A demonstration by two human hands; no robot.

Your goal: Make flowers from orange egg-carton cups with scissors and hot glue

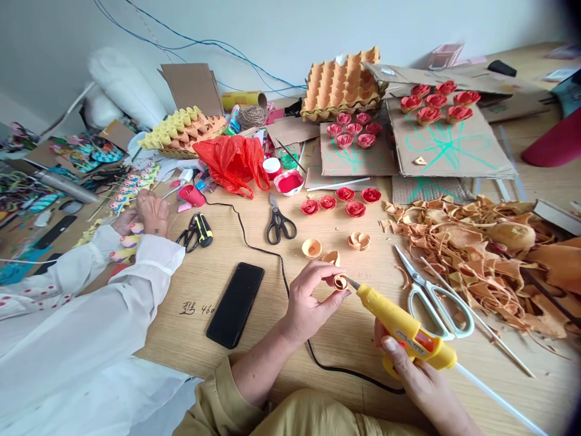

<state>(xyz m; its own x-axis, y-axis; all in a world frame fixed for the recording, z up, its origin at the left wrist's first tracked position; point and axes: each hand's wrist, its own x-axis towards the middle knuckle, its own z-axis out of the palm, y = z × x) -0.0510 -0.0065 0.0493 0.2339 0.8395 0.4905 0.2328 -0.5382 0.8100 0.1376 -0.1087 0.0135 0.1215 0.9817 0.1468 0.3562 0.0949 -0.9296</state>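
My left hand (pixel 314 293) pinches a small rolled orange egg-carton piece (pixel 340 282) between thumb and fingers. A yellow hot glue gun (pixel 399 324) is gripped in my right hand (pixel 420 378), and its metal nozzle meets or nearly meets the rolled piece. A clear glue stick (pixel 494 396) sticks out of the gun's rear. Just beyond my left fingers are a loose curved petal piece (pixel 332 258), an orange cup (pixel 311 247) and an unpainted flower of egg-carton petals (pixel 359 240). Several red-painted roses (pixel 355 209) sit behind them.
White-handled scissors (pixel 438 303) and orange carton scraps (pixel 481 260) lie at right. A black phone (pixel 235 305), black scissors (pixel 278 221) and the gun's cord (pixel 284 266) are at left. Red paint (pixel 289 181) stands behind. A co-worker's hands (pixel 152 213) work at far left.
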